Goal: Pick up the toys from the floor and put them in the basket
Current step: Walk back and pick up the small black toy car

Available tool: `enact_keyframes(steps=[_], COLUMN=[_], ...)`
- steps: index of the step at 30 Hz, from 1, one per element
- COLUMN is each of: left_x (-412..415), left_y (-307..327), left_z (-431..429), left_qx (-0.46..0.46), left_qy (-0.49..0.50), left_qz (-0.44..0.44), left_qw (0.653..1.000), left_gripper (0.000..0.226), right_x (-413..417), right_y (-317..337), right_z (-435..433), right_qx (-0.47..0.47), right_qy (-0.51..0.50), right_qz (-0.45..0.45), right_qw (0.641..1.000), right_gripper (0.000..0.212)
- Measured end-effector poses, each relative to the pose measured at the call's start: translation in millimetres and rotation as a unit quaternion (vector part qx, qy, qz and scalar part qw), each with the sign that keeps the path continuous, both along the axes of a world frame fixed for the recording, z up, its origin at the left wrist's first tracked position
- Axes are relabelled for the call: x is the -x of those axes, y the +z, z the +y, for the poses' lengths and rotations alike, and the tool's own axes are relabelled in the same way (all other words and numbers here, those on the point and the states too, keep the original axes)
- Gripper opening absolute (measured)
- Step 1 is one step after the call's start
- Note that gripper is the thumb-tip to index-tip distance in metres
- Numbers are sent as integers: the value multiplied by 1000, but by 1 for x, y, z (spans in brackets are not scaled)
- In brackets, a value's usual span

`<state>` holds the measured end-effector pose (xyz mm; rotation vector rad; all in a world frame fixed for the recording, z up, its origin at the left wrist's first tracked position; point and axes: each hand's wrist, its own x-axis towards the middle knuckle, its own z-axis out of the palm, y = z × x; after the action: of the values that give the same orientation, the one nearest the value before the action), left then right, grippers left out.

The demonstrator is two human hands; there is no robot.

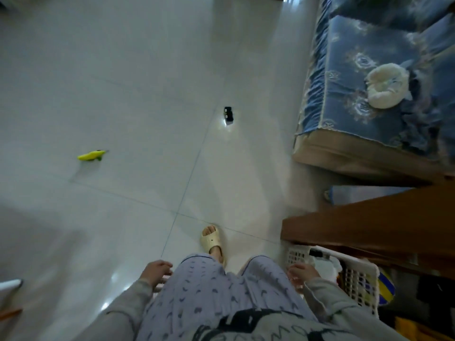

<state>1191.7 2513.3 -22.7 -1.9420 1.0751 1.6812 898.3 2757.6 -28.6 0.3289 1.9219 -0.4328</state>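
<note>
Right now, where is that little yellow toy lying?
The yellow toy lies alone on the pale tiled floor, in the left half of the head view, well left of the small black toy and ahead of the person's feet.

The white basket [359,281] is partly hidden beneath the brown wooden furniture edge [369,230], and its contents are too blurred to name. Just beside the basket, a blue-and-yellow ball [386,287] shows only a sliver. The small black toy [228,112], well away from the basket, is too small to identify. The yellow toy [91,155] is motion-blurred.
</note>
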Motion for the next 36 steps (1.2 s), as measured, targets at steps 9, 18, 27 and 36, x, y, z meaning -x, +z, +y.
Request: enact_keyframes(steps=[9,18,27,36], left_x=[82,102,146,270], left_y=[32,6,-1,7], left_z=[-157,-188,-256,-383], left_qx=[63,-1,-6,6], left_qy=[-57,-66,49,34], left_qz=[67,18,-41,-16], left_qw=[994,998,998,999], left_gripper=[15,15,18,14], right_x=[27,90,220,301], right_y=[-1,-17,14,11], right_z=[-103,-214,-372,-464], right_qx=[5,10,78,81], right_qy=[36,31,80,111], right_qz=[52,1,-3,-11], right_qw=[998,999,994,990], right_gripper=[15,13,23,12])
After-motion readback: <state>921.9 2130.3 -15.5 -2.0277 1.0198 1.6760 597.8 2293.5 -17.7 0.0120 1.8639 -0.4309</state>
